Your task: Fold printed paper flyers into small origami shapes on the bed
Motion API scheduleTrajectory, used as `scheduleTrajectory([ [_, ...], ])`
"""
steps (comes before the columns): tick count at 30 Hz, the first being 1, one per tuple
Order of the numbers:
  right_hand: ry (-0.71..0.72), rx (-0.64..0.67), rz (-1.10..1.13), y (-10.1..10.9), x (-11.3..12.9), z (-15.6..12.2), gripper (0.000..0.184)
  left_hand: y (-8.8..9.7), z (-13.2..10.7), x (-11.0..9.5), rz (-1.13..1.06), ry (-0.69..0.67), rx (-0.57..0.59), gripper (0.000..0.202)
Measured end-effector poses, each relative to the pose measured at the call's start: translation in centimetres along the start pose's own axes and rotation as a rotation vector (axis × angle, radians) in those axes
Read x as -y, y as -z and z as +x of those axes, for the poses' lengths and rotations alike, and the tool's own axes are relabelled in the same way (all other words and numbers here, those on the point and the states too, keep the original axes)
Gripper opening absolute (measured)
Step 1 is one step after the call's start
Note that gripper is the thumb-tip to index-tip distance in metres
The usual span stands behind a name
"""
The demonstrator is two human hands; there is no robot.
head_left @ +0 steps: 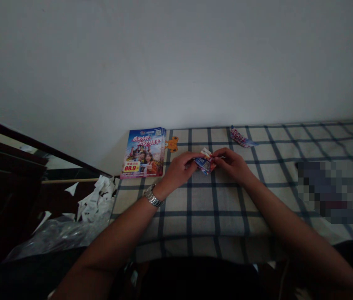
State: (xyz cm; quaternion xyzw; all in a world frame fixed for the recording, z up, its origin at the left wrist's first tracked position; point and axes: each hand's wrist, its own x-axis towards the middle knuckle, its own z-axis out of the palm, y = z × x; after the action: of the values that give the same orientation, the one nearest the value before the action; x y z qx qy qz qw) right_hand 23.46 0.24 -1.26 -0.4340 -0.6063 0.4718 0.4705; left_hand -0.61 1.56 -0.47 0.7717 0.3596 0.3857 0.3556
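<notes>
Forearms (295, 225), hands (178, 170) pinching paper (204, 163), "89.9" flyers (143, 152)

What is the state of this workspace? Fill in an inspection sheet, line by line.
Surface: checked cloth, with folds at its right side.
Job's things: folded printed paper between the hands; leaflet stack to its left; creased printed piece near the wall.
Clutter: white paper scraps and clear plastic at lower left; pixelated item at right, unidentifiable.
Hands: left hand and right hand both pinch the folded printed paper; watch on the left wrist.
Cables: none identifiable.
Surroundings: pale wall behind; dim light.
</notes>
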Motion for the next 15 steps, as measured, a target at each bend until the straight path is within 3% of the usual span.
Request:
scheduleTrajectory([
  [6, -0.011, -0.001, 0.018, 0.23, -0.40, 0.07, 0.028, 0.00, 0.03, -0.29, -0.119, 0.026, 0.006, 0.033],
  [12, 0.026, 0.009, -0.019, 0.16, -0.13, -0.16, 0.028, -0.29, 0.18, -0.15, -0.396, 0.138, -0.025, 0.028],
  [15, 0.041, 0.055, -0.028, -0.05, 0.18, -0.45, 0.028, -0.29, 0.29, -0.03, -0.321, 0.192, -0.077, 0.031],
])
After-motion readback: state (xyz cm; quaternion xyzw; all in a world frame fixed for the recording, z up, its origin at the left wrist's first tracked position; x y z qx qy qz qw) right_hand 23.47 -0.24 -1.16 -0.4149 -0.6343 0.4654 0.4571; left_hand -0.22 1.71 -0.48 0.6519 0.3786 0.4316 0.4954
